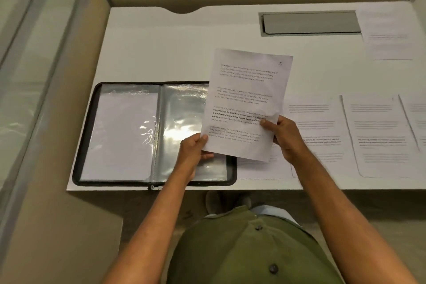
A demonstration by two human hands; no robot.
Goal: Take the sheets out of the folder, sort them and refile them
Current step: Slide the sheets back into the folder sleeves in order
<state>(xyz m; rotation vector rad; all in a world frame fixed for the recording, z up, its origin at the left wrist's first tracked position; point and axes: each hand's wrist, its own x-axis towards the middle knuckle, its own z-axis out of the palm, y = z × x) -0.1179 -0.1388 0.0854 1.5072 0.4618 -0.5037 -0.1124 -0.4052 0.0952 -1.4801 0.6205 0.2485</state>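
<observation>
White printed sheet (244, 104) held up over desk (147, 53), tilted, lower corners in both hands. Handwritten "5" near top right corner. Typed paragraphs down the page, mostly too blurred to read; bold lines partly legible: "Defined by a slower pace", "strong community bonds, local tradition". Left hand (193, 152) pinching bottom left edge, thumb on front, fingers curled behind. Right hand (284, 138) gripping bottom right edge, thumb on the print, fingers wrapped behind.

Black zip folder (152, 134) lying open flat on desk, just left of and partly under the held sheet; left hand directly above its right half. Left clear sleeve (119, 136) w/ a white page inside, no text seen. Right sleeve (184, 127) glossy, contents unclear due to glare.

Other printed sheets (373, 136) laid in a row on desk to right of hands, overlapping at edges, text unreadable. One more sheet (387, 34) at far right back, beside grey cable hatch (310, 22).
</observation>
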